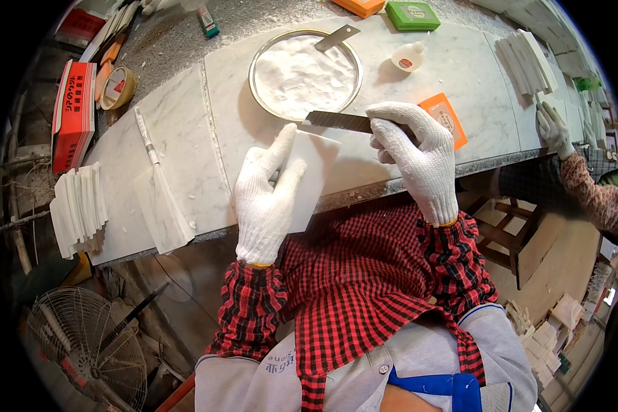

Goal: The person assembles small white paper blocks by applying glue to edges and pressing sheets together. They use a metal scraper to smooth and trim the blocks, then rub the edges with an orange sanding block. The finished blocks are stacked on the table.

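My left hand (266, 199), in a white knitted glove, grips a white flat slab (316, 161) at the table's front edge. Its index finger reaches along the slab's upper left corner. Some of the fingers are hidden behind the slab. My right hand (419, 154), gloved the same way, is closed around one end of a dark metal blade (336, 121) with slanted score lines. The blade points left, its tip just above the slab's top edge. Beyond it stands a round metal pan (253, 75) of white paste or powder, with a metal scraper (338, 38) resting in it.
A small white squeeze bottle (410, 56), an orange box (443, 121) and a green box (412, 16) lie right of the pan. Thin white strips (79, 209) are stacked at left, near a red box (74, 117) and tape (118, 88). A co-worker's gloved hand (555, 129) is at right.
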`<state>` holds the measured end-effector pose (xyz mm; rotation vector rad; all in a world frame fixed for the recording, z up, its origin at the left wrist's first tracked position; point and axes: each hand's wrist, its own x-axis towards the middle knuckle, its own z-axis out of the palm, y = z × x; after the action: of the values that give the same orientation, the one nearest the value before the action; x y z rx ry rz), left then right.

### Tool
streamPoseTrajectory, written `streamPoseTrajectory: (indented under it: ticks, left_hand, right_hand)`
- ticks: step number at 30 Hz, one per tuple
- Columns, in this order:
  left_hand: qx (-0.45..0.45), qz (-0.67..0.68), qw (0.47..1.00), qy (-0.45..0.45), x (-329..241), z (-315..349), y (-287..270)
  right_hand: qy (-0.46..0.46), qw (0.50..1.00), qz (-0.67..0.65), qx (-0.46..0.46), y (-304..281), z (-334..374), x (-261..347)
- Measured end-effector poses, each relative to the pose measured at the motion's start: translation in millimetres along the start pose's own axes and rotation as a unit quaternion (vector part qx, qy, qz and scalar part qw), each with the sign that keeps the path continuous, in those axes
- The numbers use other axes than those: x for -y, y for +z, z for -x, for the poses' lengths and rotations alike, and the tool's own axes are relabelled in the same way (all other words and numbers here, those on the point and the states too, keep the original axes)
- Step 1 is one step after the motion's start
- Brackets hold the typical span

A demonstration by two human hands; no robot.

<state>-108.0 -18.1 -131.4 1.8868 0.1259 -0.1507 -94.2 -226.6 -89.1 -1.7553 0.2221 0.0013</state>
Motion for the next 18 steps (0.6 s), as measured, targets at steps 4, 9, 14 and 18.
streamPoseTrajectory:
  ticks: [4, 9, 14, 18]
  left_hand:
    - [0.009, 0.044, 0.999, 0.012, 9.8, 0.0, -3.8]
    - [0.012, 0.048, 0.999, 0.018, 14.5, 1.3, -5.8]
    - [-0.009, 0.026, 0.999, 0.033, 9.0, 3.2, -1.1]
    - [-0.033, 0.003, 0.998, 0.044, 7.5, 3.8, 2.8]
  right_hand:
    - [0.01, 1.0, -0.002, 0.001, -1.9, 1.9, -0.9]
    - [0.006, 1.0, -0.022, -0.001, 4.0, 8.8, 1.9]
    - [-0.054, 0.998, 0.037, 0.012, 11.5, 14.8, 8.0]
    - [-0.201, 0.967, 0.153, -0.022, 7.0, 11.1, -0.8]
